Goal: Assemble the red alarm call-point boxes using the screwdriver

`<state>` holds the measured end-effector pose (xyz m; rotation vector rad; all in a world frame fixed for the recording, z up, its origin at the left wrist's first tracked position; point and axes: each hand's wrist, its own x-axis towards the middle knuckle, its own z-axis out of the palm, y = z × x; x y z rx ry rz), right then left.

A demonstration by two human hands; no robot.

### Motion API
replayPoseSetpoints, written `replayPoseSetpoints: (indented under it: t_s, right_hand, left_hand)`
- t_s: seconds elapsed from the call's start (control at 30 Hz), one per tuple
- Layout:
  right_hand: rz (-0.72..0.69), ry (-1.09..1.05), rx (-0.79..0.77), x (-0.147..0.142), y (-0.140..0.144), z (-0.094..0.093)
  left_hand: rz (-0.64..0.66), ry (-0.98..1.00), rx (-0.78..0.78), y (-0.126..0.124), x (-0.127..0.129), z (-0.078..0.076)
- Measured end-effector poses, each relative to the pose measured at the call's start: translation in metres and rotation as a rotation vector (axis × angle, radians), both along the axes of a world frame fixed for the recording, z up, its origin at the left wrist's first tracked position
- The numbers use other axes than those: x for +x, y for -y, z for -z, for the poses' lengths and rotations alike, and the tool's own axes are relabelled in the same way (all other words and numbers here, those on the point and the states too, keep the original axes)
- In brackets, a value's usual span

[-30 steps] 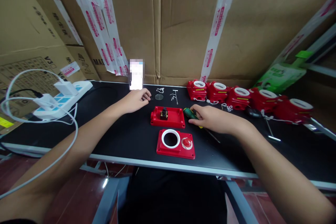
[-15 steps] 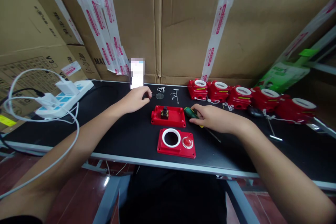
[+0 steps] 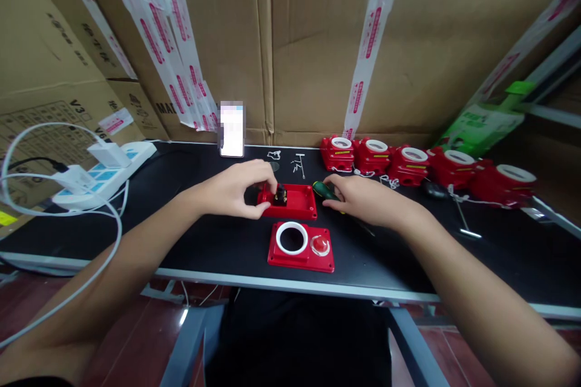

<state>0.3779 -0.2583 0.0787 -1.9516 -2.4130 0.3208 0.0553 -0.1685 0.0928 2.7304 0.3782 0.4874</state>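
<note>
My left hand [image 3: 236,192] grips the left end of an open red base box [image 3: 297,201] on the black mat; its fingertips touch the small black part [image 3: 280,195] standing inside. My right hand [image 3: 365,201] lies closed over a green-handled screwdriver [image 3: 322,189], just right of the box, with the shaft hidden under the palm. In front of both lies a red lid [image 3: 301,257] with a white ring [image 3: 290,229] and a red button [image 3: 321,245].
Several closed red boxes [image 3: 411,164] line the back right. Loose screws [image 3: 299,163] and a phone [image 3: 232,130] stand behind the base. A power strip [image 3: 115,168] with white cables sits left, a green pouch [image 3: 481,127] far right. The table edge [image 3: 272,281] is close.
My left hand has moved from the back of the mat, beside the small parts, forward onto the red base. The right hand has stayed on the screwdriver.
</note>
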Motion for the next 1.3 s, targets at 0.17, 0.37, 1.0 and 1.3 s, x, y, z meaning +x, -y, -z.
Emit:
replayPoseSetpoints:
  t_s: [0.17, 0.37, 1.0, 1.3]
  right_hand:
    - [0.018, 0.049, 0.086, -0.005, 0.002, -0.001]
    - [-0.068, -0.166, 0.220, -0.017, 0.006, -0.009]
    - [-0.390, -0.388, -0.097, -0.054, 0.032, -0.010]
    - [-0.218, -0.318, 0.058, -0.046, 0.031, -0.012]
  left_hand:
    - [-0.085, -0.088, -0.118, -0.008, 0.001, 0.011]
    - [-0.190, -0.156, -0.176, -0.018, 0.005, 0.028]
    - [0.068, -0.166, -0.426, 0.015, 0.013, 0.012]
    - [-0.069, -0.107, -0.524, 0.014, 0.017, 0.018]
